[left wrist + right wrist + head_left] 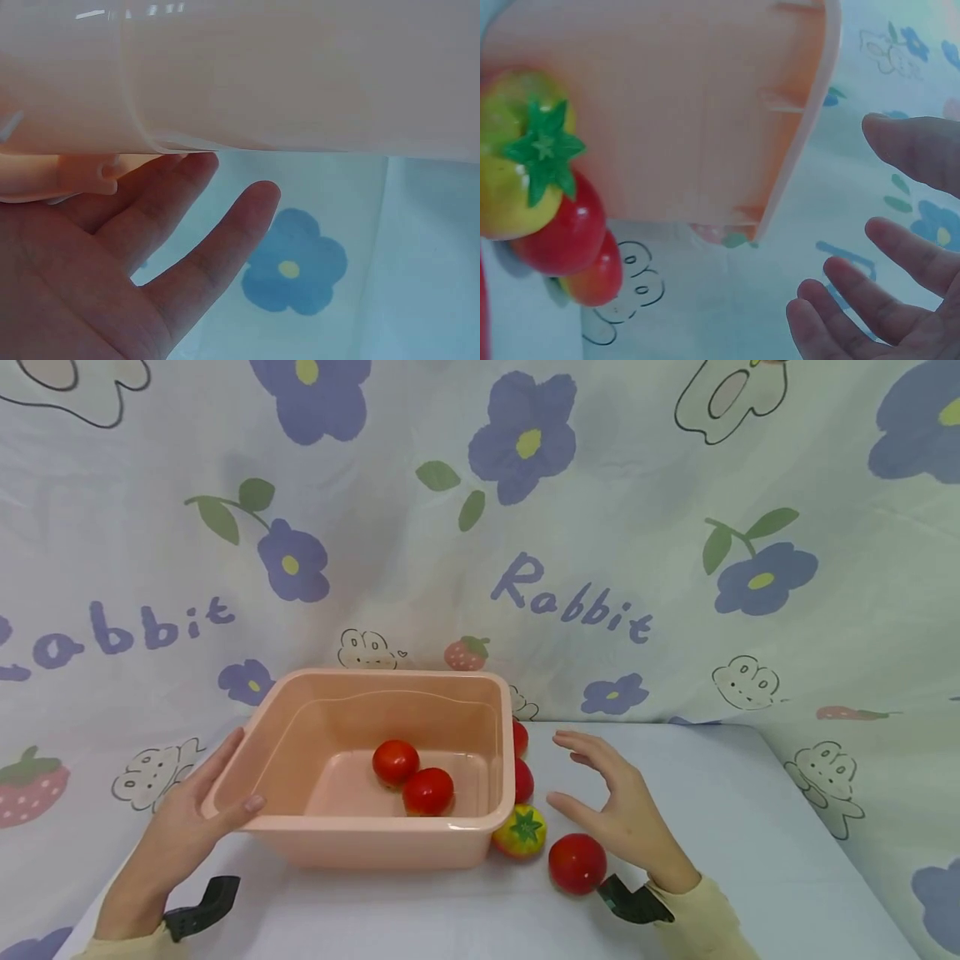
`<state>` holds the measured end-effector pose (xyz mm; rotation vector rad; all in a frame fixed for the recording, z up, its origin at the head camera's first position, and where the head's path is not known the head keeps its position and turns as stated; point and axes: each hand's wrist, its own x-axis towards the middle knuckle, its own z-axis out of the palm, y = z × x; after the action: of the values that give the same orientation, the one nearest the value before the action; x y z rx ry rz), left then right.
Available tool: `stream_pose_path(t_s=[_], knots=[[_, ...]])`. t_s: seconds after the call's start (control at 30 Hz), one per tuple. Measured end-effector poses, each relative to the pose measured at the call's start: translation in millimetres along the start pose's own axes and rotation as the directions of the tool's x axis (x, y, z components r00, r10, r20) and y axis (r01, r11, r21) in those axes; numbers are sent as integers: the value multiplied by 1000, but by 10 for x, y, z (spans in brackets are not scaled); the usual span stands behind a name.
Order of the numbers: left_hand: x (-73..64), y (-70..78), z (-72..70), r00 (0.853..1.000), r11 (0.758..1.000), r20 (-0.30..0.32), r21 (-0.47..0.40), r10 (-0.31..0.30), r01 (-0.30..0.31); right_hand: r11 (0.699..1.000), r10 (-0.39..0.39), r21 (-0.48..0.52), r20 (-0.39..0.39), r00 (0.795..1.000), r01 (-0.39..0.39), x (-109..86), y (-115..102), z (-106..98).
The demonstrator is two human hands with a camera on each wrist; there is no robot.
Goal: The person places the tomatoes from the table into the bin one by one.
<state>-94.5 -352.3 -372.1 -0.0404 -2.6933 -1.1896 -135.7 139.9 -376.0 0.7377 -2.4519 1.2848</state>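
Note:
A peach-coloured plastic storage bin [382, 842] stands on the table with two red tomatoes inside, one tomato [395, 763] partly behind the other [428, 792]. My left hand [183, 822] holds the bin's left rim, its thumb over the edge; in the left wrist view its fingers [172, 202] reach along the outer wall. To the right of the bin, my right hand [618, 802] hovers with fingers spread and nothing in its grasp. Below it lies a red tomato [577, 864]. Against the bin's right side sits a yellow-green tomato [520, 832] with a green star-shaped calyx.
Behind the yellow-green tomato, two more red tomatoes, one nearer [523, 781] and one farther [520, 738], are partly hidden by the bin. A white tabletop [720, 827] extends to the right. A cloth backdrop [420, 568] printed with flowers and rabbits hangs behind the table.

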Motion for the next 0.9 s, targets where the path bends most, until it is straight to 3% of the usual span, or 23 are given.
stream_pose_path(t_s=[0.17, 0.5, 0.9], knots=[[7, 7, -11, 1000, 1000, 1, 29, -7, 7, 999, 37, -21, 2, 999, -37, -97, 73, 10], [13, 21, 8, 999, 999, 9, 4, -44, 44, 1000, 21, 4, 14, 1000, -21, -334, 257, 37], [9, 47, 9, 1000, 999, 5, -31, -30, 30, 999, 23, 30, -4, 1000, -23, -595, 387, 116]])
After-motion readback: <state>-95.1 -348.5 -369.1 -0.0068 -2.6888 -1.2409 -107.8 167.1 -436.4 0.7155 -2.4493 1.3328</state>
